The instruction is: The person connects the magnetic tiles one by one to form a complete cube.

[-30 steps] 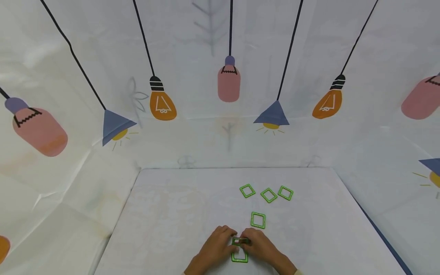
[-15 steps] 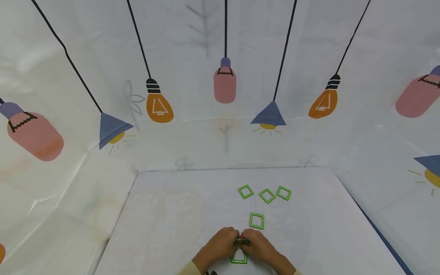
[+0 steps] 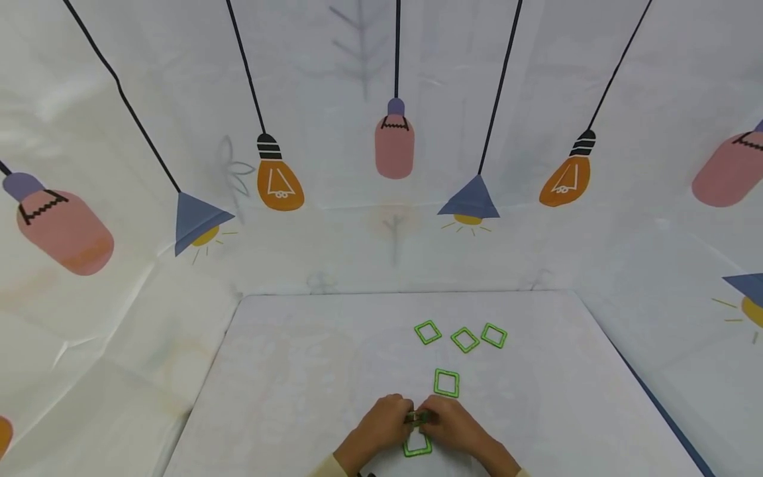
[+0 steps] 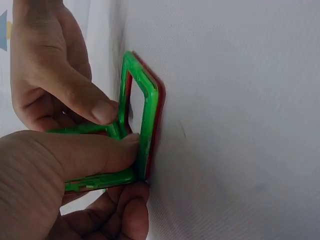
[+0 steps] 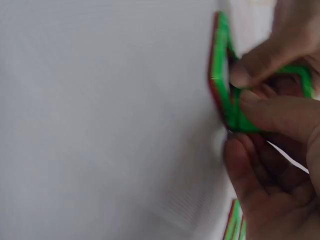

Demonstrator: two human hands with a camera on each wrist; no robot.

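Two green square magnetic tiles, open in the middle and red on one side, meet at an edge between my hands. The flat tile point(image 3: 418, 453) lies on the white table, while the raised tile point(image 4: 100, 181) stands up from its far edge. My left hand point(image 3: 386, 423) pinches the raised tile at one side, its thumb reaching down to the joint. On the other side my right hand point(image 3: 454, 425) grips the same tile with thumb and curled fingers. Fingers hide much of the raised tile in the head view.
Another green square tile point(image 3: 446, 371) lies just beyond my hands. Farther back are three more tiles, the left one point(image 3: 428, 322), the middle one point(image 3: 465, 329) and the right one point(image 3: 494, 325). A white sheet point(image 3: 334, 252) printed with lamps rises behind the table point(image 3: 286, 371).
My left fingers have curled in closer around the raised tile. The flat tile has turned slightly. The other tiles lie as before; the head view shifted a little.
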